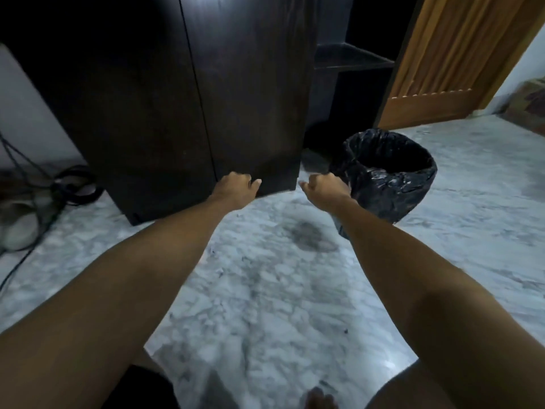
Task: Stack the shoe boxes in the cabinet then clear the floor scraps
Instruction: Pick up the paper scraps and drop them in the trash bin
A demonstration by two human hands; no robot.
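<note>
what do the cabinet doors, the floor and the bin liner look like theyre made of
Cabinet doors: dark wood or wood-look laminate, matte, with faint grain streaks.
Floor: polished stone, probably marble, grey-white veining and a light sheen.
Bin liner: thin black plastic film, glossy and crinkled over the rim.

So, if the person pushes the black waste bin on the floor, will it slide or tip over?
The waste bin would probably slide easily: the marble floor looks smooth and polished. It seems light, since little shows inside its thin liner. It widens toward the rim, so a high push may tip it.
</note>
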